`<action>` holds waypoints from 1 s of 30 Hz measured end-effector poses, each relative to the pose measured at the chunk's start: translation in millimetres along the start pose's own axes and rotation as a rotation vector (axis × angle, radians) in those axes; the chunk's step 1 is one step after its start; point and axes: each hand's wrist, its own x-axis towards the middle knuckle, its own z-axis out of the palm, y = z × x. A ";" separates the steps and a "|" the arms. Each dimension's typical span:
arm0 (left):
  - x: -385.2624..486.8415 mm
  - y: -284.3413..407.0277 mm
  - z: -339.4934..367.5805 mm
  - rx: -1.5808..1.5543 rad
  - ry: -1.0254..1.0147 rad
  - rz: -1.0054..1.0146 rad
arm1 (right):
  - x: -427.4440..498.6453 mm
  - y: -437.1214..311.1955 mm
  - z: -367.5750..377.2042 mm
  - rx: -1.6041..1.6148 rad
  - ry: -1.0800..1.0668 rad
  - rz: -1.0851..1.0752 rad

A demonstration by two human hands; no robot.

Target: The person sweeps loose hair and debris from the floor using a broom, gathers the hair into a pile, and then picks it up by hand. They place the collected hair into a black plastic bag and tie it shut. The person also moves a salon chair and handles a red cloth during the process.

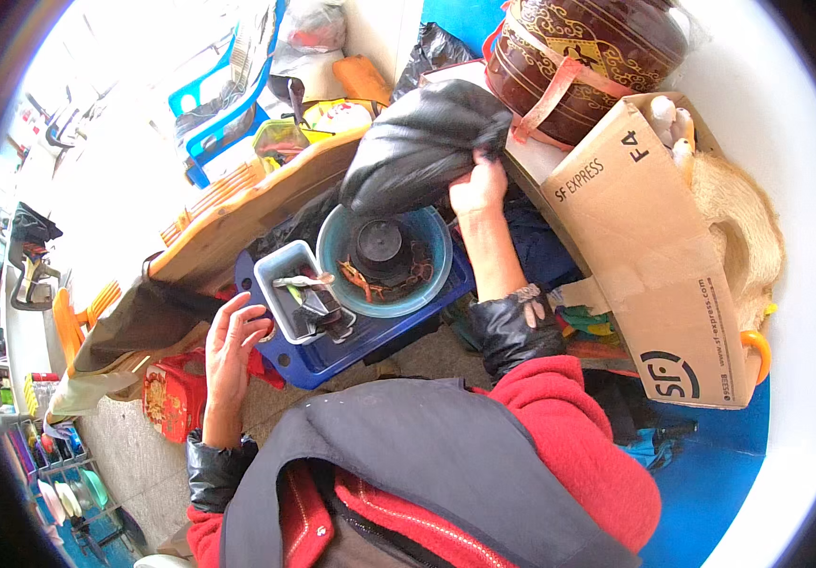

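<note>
My right hand (480,186) grips the gathered end of a black plastic bag (415,153), holding it just above and behind a round, translucent blue plastic basin (438,277). Inside the basin are a black round container (379,240) and some orange-brown pieces (356,278) whose kind I cannot tell. Left of it, a small white rectangular tub (263,273) holds several small items, some wrapped in clear or black plastic. Both vessels rest on a dark blue plastic surface (365,348). Beside the tub my left hand (231,334) is raised, fingers apart, holding nothing.
A wooden table edge (258,199) curves behind the basin, with a blue plastic basket (205,142) beyond. On the right stand a cardboard box (656,248) and a large brown glazed jar (585,57). A red container (173,397) sits at lower left, near a rack of goods (60,476).
</note>
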 end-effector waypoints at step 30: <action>2.0 -1.9 22.7 0.073 0.101 -0.045 | 109.1 7.2 -122.4 -0.295 0.159 0.034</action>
